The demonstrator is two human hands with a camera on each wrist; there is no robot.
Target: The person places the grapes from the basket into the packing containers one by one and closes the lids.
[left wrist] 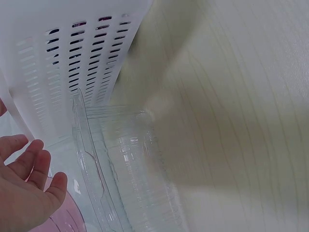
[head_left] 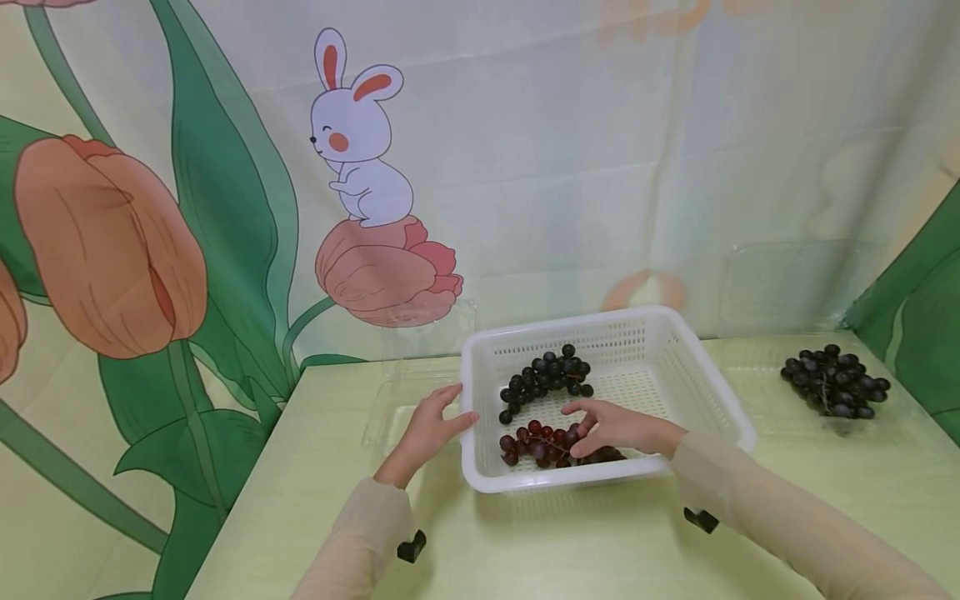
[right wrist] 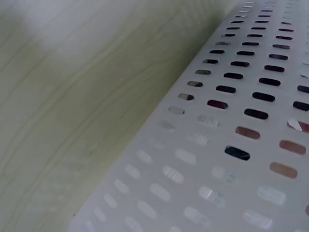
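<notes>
A white slotted plastic basket (head_left: pixel 720 400) holds a dark, nearly black bunch of grapes (head_left: pixel 543 379) and a red bunch of grapes (head_left: pixel 536 446). At the basket's left rim is my left hand (head_left: pixel 431 429), its thumb lying over the edge. The left wrist view shows the fingers (left wrist: pixel 36 166) of that hand loosely bent beside the outer wall. My right hand (head_left: pixel 626 429) reaches inside over the red grapes, thumb and forefinger spread apart around the bunch's top. From the right wrist camera, the basket's wall (right wrist: pixel 236 121) hides most of that hand.
To the right, another dark bunch of grapes (head_left: pixel 832 383) lies in a clear plastic container (head_left: pixel 742 354) with a raised lid. A second clear container (left wrist: pixel 130 164) stands left of the basket, behind my left hand. A printed cloth (head_left: pixel 525 167) hangs behind the table.
</notes>
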